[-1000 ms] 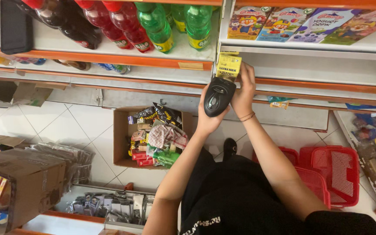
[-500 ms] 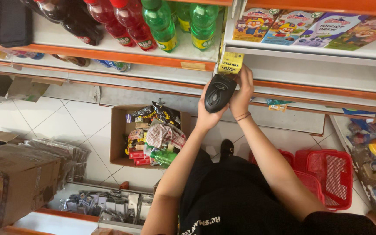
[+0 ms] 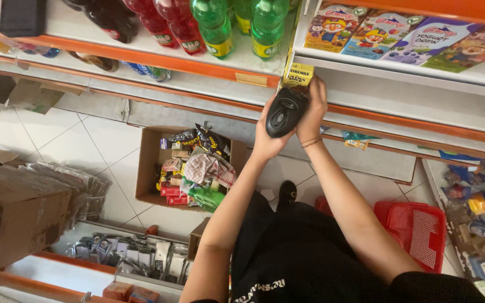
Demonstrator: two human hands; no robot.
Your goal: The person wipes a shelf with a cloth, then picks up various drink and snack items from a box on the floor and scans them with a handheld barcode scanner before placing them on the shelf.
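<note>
Both hands, left point(image 3: 266, 141) and right point(image 3: 313, 109), grip the black scanner point(image 3: 285, 112), seemingly touching a yellow packet point(image 3: 298, 74).

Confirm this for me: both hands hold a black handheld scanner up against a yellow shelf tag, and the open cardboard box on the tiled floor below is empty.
Not quite. The head view shows the cardboard box is full of snack packets and other packaged goods, not empty. The rest stands: the left hand and right hand hold the black handheld scanner up against the yellow shelf tag.

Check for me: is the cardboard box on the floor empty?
No, the open cardboard box on the tiled floor is filled with snack packets.
</note>
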